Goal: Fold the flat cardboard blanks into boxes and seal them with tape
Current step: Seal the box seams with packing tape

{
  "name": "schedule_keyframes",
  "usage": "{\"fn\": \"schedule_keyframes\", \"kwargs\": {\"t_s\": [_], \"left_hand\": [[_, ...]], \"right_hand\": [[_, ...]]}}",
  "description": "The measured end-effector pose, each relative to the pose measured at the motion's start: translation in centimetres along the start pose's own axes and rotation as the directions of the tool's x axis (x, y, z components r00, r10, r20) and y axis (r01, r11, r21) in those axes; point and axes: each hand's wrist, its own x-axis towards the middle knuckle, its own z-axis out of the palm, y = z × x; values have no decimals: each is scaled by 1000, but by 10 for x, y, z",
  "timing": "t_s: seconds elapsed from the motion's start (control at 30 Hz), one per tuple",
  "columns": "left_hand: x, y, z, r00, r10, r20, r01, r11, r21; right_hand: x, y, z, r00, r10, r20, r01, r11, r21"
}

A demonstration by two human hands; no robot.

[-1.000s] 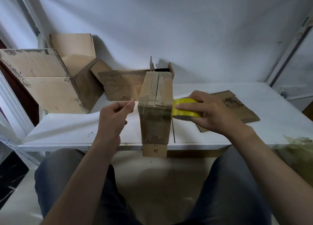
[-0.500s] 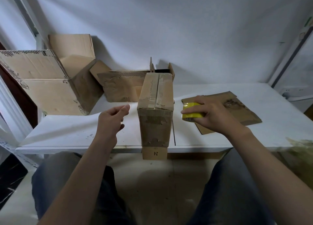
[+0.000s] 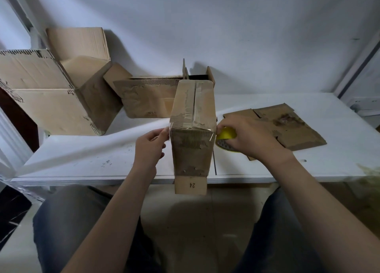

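- A tall, narrow box (image 3: 192, 149) stands upright at the front edge of the white tabletop (image 3: 82, 155). Its top seam is closed, and its bottom flap, marked "24", hangs over the edge.
- The left hand (image 3: 149, 147) is at the box's upper left corner. Its thumb and fingertips pinch the loose end of a strip of clear tape (image 3: 191, 129).
- The strip runs across the front face of the box, just below the top edge, to the right corner.
- The right hand (image 3: 250, 137) is against the box's right side. Its fingers curl over a yellow roll of tape (image 3: 225, 133), which touches the box's upper right corner.
- A flat cardboard blank (image 3: 287, 124) lies on the tabletop to the right, partly under the right hand.
- A large open box (image 3: 51, 100) sits at the far left of the tabletop.
- A smaller box (image 3: 148, 100) lies on its side between the large one and the upright box, near the wall (image 3: 226, 26).
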Motion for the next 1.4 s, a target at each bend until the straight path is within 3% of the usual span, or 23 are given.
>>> {"fn": "schedule_keyframes", "kwargs": {"t_s": [0.23,0.33,0.4,0.57,0.73,0.93,1.27,1.4], "left_hand": [[6,-6,2,983,184,12,-182,959,216],[12,-6,2,989,123,83,-143,936,321],[14,-6,1,997,51,52,-66,930,361],[3,1,6,941,318,-112,-256,890,377],[-11,12,25,971,227,-76,-197,938,284],[-16,14,53,945,277,-176,-143,829,542],[4,21,25,933,319,-165,-242,898,367],[19,26,5,965,243,-103,-188,907,376]], "right_hand": [[4,-11,7,1000,23,-20,-22,1000,19],[6,-8,9,999,35,-22,-34,999,13],[6,-6,12,999,35,-35,-34,999,31],[8,-9,22,998,34,-60,-29,997,71],[6,-15,23,999,1,-53,2,998,55],[2,-36,20,997,-64,-49,64,998,11],[5,-30,25,998,-51,-41,55,995,79],[6,-28,29,997,-49,-63,54,995,84]]}}
